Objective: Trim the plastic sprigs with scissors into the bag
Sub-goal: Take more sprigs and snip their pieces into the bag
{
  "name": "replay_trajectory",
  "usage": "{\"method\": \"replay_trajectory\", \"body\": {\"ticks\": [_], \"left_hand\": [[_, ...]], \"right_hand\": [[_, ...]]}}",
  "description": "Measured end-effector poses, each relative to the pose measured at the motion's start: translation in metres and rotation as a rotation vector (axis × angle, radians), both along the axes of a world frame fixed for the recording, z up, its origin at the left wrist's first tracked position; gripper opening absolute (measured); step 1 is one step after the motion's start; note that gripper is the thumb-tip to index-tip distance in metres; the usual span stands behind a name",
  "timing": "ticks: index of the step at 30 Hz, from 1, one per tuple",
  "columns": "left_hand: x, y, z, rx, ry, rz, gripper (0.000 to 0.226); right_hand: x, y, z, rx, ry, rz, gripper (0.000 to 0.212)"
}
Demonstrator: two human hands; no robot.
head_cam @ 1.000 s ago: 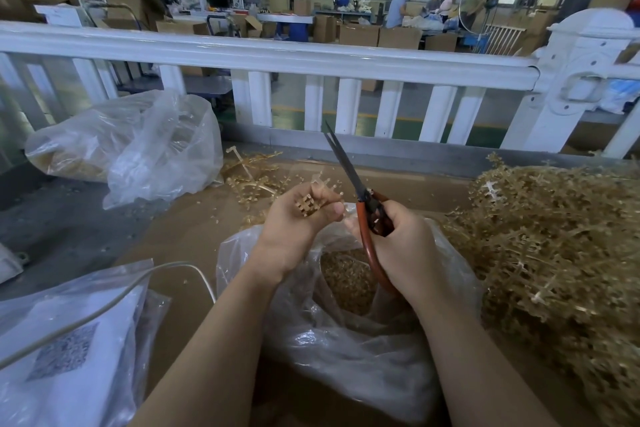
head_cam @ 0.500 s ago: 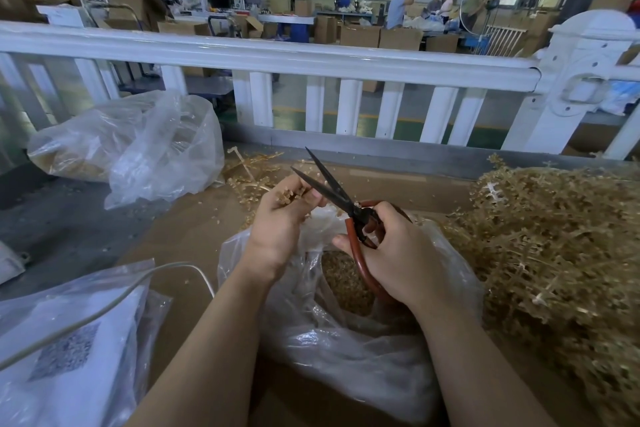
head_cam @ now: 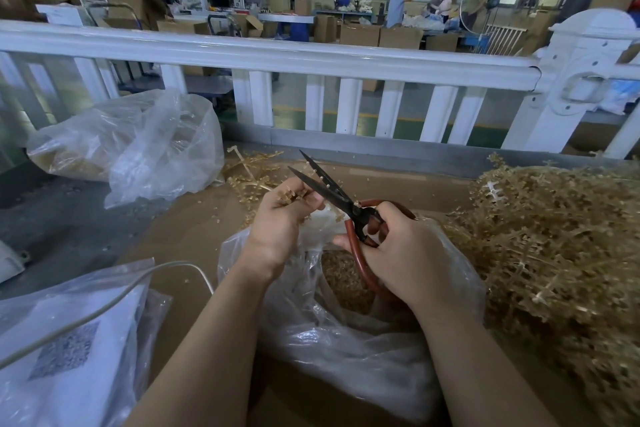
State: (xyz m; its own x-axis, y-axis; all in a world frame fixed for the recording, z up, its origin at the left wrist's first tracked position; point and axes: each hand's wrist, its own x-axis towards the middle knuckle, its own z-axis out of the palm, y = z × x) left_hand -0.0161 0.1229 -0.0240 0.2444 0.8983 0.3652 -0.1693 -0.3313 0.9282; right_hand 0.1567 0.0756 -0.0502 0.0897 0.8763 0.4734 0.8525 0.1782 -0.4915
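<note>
A cardboard-covered workbench (head_cam: pixel 194 236) runs along a white railing (head_cam: pixel 277 57) in a factory hall, with cartons and several people at a far table beyond the bars. At the bench a person's left hand (head_cam: pixel 282 225) pinches a small tan plastic sprig (head_cam: pixel 289 196) between curled fingers and thumb, while the right hand (head_cam: pixel 401 253) grips the red handles of a pair of scissors (head_cam: pixel 341 199) — the dark blades stand parted, their tips pointing up and away, with the sprig just beside the lower blade. Both hands hover over the mouth of a clear plastic bag (head_cam: pixel 346 350) that holds a heap of tan trimmings (visible through the opening between the wrists). A large tangled pile of untrimmed sprigs (head_cam: pixel 554 246) lies to the right, touching the bag. To the left rest a second clear bag (head_cam: pixel 138 146), partly filled, and a flat packet with a printed label (head_cam: pixel 65 357), a pale cable (head_cam: pixel 114 298) draped across it.
</note>
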Motion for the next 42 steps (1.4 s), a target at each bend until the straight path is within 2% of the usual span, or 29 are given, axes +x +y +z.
{"method": "replay_trajectory", "body": {"ticks": [9, 22, 27, 29, 33, 42], "left_hand": [[-0.0016, 0.0025, -0.0019, -0.01, -0.063, -0.056, 0.009], [-0.0018, 0.0022, -0.0018, -0.05, 0.063, -0.087, 0.02], [-0.002, 0.003, -0.0036, -0.024, 0.063, -0.111, 0.013], [-0.0012, 0.0025, -0.0045, -0.022, 0.03, -0.102, 0.009], [-0.0006, 0.0044, -0.0053, -0.055, -0.182, -0.099, 0.013], [0.0004, 0.0051, -0.007, 0.04, -0.046, 0.029, 0.016]], "right_hand": [[0.0006, 0.0002, -0.0035, 0.082, 0.004, 0.017, 0.06], [0.0007, 0.0004, -0.0002, 0.076, -0.014, 0.027, 0.068], [0.0012, 0.0, -0.0018, 0.081, -0.003, 0.029, 0.066], [0.0011, -0.0001, -0.002, 0.077, -0.003, 0.027, 0.065], [0.0005, 0.0013, -0.0031, 0.076, 0.007, 0.036, 0.061], [0.0029, 0.0029, -0.0059, 0.08, 0.04, 0.003, 0.063]]}}
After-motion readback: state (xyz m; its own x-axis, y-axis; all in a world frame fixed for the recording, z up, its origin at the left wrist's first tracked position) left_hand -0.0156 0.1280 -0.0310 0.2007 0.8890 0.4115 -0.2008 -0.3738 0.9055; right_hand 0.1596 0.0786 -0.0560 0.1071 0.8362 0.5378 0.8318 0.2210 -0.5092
